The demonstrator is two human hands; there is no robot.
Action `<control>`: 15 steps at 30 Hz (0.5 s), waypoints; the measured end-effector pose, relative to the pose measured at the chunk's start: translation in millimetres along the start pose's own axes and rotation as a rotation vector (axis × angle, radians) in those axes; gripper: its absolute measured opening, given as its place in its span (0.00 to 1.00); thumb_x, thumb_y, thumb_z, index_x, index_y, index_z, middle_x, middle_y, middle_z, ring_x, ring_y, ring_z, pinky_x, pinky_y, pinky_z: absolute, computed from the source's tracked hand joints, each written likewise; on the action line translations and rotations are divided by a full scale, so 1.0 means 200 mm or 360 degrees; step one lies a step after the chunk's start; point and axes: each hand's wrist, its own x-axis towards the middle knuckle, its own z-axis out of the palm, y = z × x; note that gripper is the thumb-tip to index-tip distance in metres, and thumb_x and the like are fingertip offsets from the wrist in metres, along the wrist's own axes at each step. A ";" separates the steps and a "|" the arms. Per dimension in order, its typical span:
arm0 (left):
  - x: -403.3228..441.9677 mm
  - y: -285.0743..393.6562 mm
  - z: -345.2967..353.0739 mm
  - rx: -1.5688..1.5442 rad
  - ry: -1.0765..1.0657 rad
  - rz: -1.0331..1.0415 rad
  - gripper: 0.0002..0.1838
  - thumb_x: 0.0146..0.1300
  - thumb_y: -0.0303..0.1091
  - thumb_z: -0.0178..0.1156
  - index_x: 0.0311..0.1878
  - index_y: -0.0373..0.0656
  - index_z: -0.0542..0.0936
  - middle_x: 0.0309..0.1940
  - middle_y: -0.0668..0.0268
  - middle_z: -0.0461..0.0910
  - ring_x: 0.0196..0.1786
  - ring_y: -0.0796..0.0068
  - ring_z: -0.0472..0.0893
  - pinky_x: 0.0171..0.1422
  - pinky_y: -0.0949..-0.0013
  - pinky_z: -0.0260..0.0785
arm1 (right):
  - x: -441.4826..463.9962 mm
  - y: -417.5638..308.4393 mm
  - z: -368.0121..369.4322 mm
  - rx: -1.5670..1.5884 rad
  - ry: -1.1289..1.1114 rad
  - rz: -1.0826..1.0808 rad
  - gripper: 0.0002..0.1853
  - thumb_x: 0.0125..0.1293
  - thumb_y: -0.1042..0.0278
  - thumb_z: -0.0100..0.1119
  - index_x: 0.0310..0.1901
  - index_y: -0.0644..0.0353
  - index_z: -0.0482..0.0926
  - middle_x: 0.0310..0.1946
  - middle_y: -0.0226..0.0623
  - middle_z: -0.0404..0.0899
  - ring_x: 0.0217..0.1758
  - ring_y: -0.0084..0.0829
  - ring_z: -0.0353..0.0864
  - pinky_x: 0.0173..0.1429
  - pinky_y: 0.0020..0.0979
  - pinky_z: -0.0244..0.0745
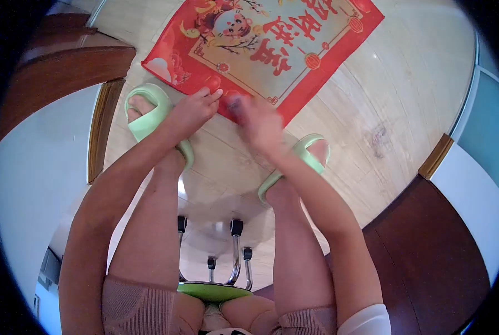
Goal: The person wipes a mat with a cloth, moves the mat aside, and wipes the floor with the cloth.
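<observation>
A red doormat with gold patterns and large red Chinese characters lies on the floor. My left hand is at the mat's near edge, fingers pressed together in a pinch; what is between the fingertips, if anything, I cannot make out. Close to its right, my right hand is smeared by motion over the mat's near edge. A dark, blurred patch shows at its fingertips, and I cannot tell whether that is a held thing.
Pale wood-look flooring surrounds the mat. My feet wear light green slippers. Below me is a green stool seat with chrome legs. Dark brown wood stands at the right, a white panel and brown wood at the left.
</observation>
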 end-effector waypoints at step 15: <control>-0.01 0.03 -0.02 0.0280 -0.0046 0.0094 0.13 0.56 0.30 0.60 0.42 0.33 0.84 0.62 0.51 0.80 0.54 0.62 0.79 0.60 0.67 0.76 | 0.08 -0.12 -0.05 -0.0010 -0.0020 -0.0028 0.21 0.65 0.68 0.62 0.60 0.55 0.73 0.43 0.45 0.79 0.47 0.46 0.83 0.46 0.48 0.82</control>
